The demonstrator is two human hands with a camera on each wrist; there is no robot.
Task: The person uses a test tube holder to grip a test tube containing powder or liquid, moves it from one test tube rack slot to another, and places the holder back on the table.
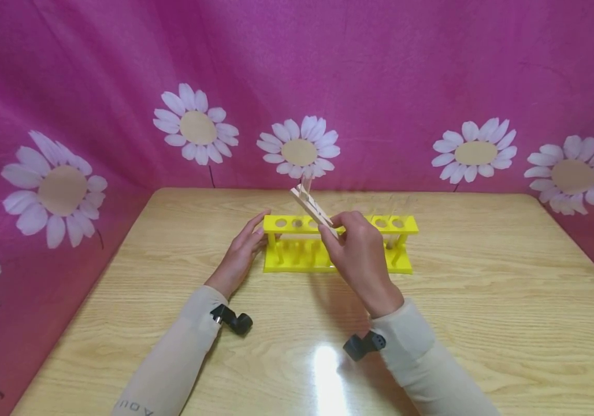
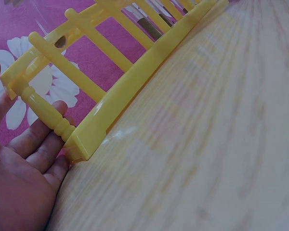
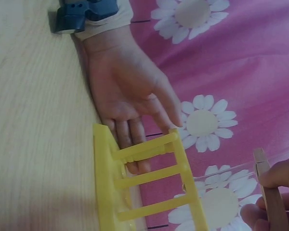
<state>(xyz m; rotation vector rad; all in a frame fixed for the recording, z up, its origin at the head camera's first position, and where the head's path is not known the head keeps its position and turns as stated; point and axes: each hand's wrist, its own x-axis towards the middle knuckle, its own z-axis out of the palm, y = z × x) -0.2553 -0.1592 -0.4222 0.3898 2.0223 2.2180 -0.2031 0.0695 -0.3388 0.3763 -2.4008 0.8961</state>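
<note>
The right hand (image 1: 362,254) pinches a wooden clamp (image 1: 310,205), a clear tube (image 1: 306,182) at its far end, above a yellow rack (image 1: 297,268). The left hand (image 1: 238,251), fingers relaxed, rests against the rack's left end. The rack stands on the surface (image 1: 484,300).

In front of the rack (image 1: 297,268), a lane of bench (image 1: 286,352) runs between the sleeves (image 1: 177,352), narrowed by two wrist cameras (image 1: 243,324); broad bench lies right of the rack. The left hand (image 1: 237,257) blocks the rack's left end, the right hand (image 1: 364,260) and clothespin (image 1: 308,204) its middle, the curtain (image 1: 380,86) its back
</note>
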